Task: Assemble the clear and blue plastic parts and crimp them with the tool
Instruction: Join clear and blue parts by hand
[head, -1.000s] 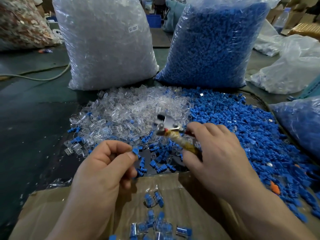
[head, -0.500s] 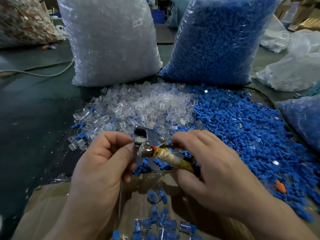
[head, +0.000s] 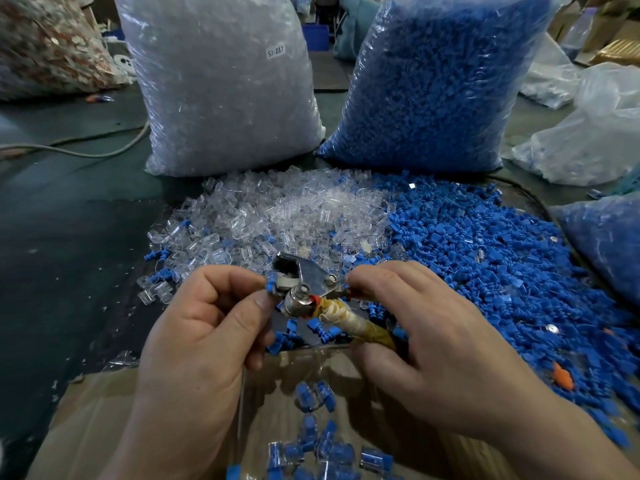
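1. A tall sack of clear plastic parts (head: 221, 84) and a sack of blue plastic parts (head: 429, 81) stand beyond both grips as stock.
2. Loose clear heap (head: 294, 209) and blue heap (head: 485, 254) lie on the dark desk (head: 69, 254), within easy reach.
3. A brown cardboard box (head: 86, 427) sits below the grips, likely catching finished pieces (head: 311, 441).
4. The right grip (head: 426, 341) is clamped round the tape-wrapped metal crimping tool (head: 304, 292).
5. The left grip (head: 201, 334) pinches a small blue piece (head: 271, 285) at the tool's head, apparently for crimping.

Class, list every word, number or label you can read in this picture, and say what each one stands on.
"SJ-017": small white label on the tall clear plastic sack of clear parts.
No other text is legible anywhere else in view.
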